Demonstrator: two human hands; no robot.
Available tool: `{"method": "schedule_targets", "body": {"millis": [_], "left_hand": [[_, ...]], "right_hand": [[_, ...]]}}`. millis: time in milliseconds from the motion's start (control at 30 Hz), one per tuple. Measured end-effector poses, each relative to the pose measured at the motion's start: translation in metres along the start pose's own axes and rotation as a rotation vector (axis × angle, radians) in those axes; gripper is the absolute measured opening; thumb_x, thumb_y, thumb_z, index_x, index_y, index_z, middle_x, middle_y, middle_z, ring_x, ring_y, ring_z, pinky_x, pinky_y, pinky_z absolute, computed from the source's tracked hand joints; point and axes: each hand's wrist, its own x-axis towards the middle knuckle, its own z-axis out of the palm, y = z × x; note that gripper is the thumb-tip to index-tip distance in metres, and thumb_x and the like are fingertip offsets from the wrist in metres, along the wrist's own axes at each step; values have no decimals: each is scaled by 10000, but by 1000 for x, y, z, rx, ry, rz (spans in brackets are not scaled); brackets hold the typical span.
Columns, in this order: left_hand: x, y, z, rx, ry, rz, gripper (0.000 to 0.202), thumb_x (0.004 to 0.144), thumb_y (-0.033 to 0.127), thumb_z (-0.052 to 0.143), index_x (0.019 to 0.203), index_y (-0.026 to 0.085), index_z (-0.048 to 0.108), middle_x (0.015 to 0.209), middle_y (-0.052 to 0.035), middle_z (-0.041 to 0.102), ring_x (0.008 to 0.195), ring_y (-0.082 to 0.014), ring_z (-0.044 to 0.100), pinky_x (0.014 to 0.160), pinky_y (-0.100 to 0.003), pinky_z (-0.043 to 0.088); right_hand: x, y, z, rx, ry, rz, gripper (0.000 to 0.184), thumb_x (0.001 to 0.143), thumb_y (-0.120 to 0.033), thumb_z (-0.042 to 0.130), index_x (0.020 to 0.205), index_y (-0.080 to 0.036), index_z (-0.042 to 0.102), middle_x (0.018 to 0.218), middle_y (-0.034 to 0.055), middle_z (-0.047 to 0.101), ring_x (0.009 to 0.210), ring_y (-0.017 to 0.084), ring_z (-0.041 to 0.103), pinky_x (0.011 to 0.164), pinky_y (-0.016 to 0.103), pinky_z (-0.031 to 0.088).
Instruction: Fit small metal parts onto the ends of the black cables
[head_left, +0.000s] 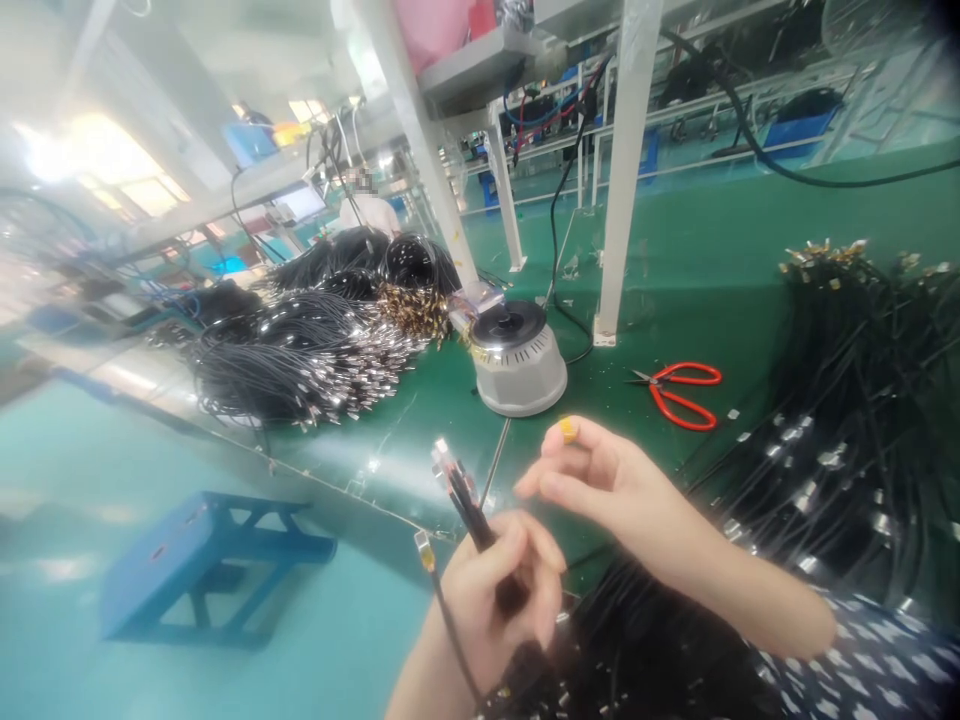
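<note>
My left hand is wrapped around a small bundle of black cables, whose metal-tipped ends point up and away from me. One more cable with a metal connector stands apart along the outside of that wrist. Just right of the bundle's tips, my right hand hovers with its fingers loosely bent and apart, and nothing shows between them. A yellow wrap sits on one of its fingers. Loose black cables lie beneath both hands, partly hidden by the forearms.
A grey round device with a black top stands ahead on the green table. Red-handled cutters lie to its right. Cable heaps fill the left back, with more cables at right. A blue stool stands on the floor; a person sits far back.
</note>
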Motion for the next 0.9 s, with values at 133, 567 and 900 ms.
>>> {"method": "schedule_targets", "body": {"millis": [133, 567, 900], "left_hand": [[2, 0, 2, 88, -83, -87, 295, 819, 392, 667, 713, 117, 681, 403, -5, 557, 278, -33, 304, 302, -170, 155], [-8, 8, 2, 457, 290, 221, 172, 805, 316, 715, 754, 153, 694, 673, -12, 631, 644, -117, 556, 607, -216, 439], [-8, 5, -8, 552, 339, 157, 203, 765, 326, 749, 777, 128, 708, 582, -16, 651, 475, -88, 518, 477, -208, 378]], "right_hand": [[3, -4, 9, -232, 100, -14, 181, 786, -214, 707, 833, -204, 532, 885, 17, 713, 864, 185, 659, 776, 315, 485], [3, -5, 9, -318, 124, 52, 291, 701, -130, 742, 834, -208, 495, 655, -64, 662, 640, 124, 609, 670, 267, 470], [-5, -3, 1, -552, 77, 11, 259, 765, -128, 698, 927, -225, 521, 713, -68, 668, 680, 130, 601, 697, 270, 435]]}}
